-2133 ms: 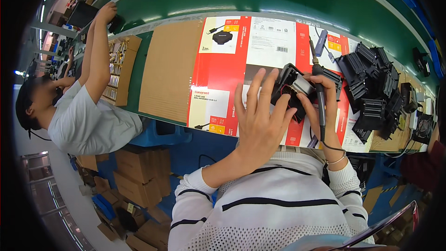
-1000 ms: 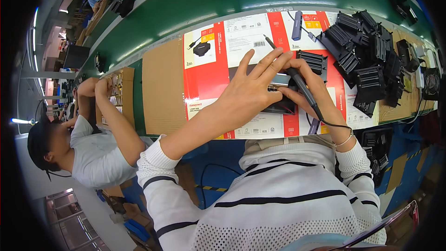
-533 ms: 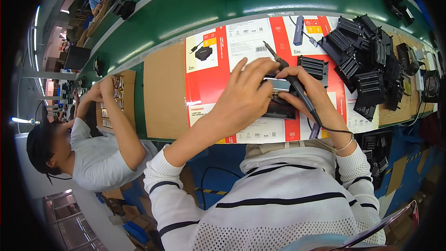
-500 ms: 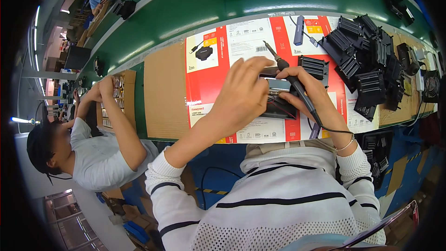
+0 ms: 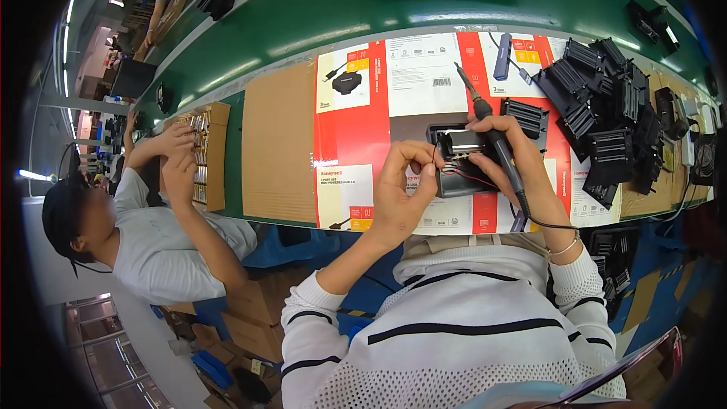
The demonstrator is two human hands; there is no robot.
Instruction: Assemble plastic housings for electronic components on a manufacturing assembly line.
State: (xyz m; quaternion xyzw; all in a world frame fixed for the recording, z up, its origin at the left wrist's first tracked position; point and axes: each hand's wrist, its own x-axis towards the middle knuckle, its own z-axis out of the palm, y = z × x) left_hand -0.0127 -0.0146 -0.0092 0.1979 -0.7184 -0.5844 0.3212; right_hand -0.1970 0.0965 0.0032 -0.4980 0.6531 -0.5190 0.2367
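Observation:
A small black plastic housing [image 5: 462, 182] with a shiny rectangular part and thin red and dark wires [image 5: 471, 174] in it lies on the printed cardboard before me. My left hand [image 5: 405, 193] is at its left side, thumb and forefinger closed on a thin wire; the fingertips partly hide it. My right hand [image 5: 521, 159] holds a soldering iron [image 5: 506, 160] with a black handle, its metal tip pointing up and away from the housing. Fingers of that same hand rest on the housing's right side. The iron's cord trails past my right wrist.
Several black ribbed casings [image 5: 606, 106] are heaped at the right, and a single one [image 5: 524, 121] stands just beyond my right hand. Cables and a white power strip [image 5: 687, 144] lie farther right. At the left, a co-worker [image 5: 163, 235] reaches over a cardboard box [image 5: 216, 159].
My left hand has come down from above the housing to its left side and now pinches a wire. The housing sits more exposed. The right hand still holds the iron.

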